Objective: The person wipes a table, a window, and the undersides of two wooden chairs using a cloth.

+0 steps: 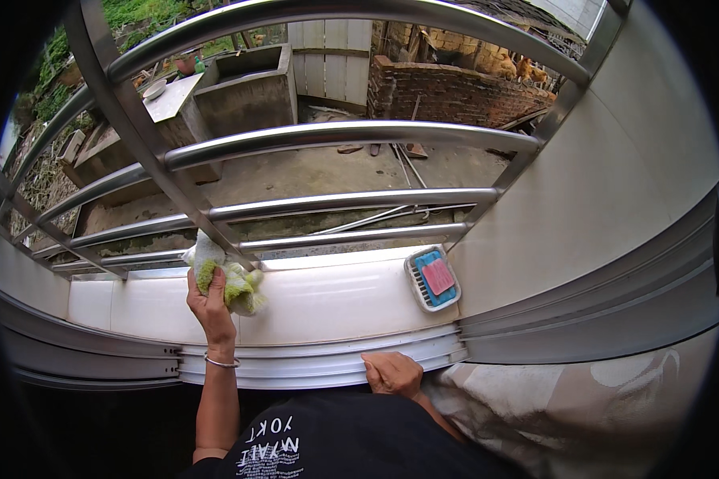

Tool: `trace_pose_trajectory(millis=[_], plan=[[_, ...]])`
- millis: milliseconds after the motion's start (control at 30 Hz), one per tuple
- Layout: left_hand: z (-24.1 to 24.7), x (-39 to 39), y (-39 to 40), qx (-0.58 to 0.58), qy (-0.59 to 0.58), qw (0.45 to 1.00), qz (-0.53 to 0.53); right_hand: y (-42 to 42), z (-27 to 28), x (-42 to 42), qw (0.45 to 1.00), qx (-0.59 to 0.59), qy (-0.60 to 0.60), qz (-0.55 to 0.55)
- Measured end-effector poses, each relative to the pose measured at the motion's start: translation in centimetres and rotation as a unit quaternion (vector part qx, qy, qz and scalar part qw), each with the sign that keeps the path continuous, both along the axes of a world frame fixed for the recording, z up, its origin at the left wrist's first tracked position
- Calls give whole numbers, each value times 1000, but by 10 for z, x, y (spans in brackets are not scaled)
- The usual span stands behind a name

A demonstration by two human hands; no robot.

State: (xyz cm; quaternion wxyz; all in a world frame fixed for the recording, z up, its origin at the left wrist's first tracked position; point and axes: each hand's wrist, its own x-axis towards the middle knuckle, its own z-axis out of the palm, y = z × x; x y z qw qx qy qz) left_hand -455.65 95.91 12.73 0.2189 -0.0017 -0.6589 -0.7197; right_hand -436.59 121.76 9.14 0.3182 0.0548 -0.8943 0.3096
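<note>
My left hand (211,311) grips a green and white cloth (239,288), its thumb pressed over the fabric. The cloth touches the foot of an upright metal post (174,179) of the window guard rail, and part of it hangs over the white tiled sill (335,293). A bracelet circles that wrist. My right hand (395,373), fingers curled, rests on the sliding window track (299,364) close to my body. I see nothing in it, though its palm side is hidden.
A soap dish (417,292) holding a pink bar (438,276) on a blue pad stands at the sill's right end. Horizontal metal rails (347,135) cross ahead. A patterned curtain (533,407) hangs at right. Outside are a concrete basin (245,96) and a brick wall (449,93).
</note>
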Motion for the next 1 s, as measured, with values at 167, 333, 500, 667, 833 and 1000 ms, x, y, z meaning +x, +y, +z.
trace_pose_trajectory(millis=[167,333,500,667,833,1000], plan=[[58,32,40,108,179,977,31,-2,-4,-1,1000,0,12,3],[58,-2,98,-30,175,984,-35,-1,-2,-1,1000,14,18,-7],[71,-30,140,-316,285,901,88,-4,-5,-1,999,22,30,-24],[76,-9,195,-377,305,870,-93,-7,-5,-3,998,32,36,-34],[97,-6,245,-422,280,845,-175,-5,-5,-2,997,38,33,-52],[99,-2,307,-482,315,795,-191,-8,-10,-3,998,40,33,-46]])
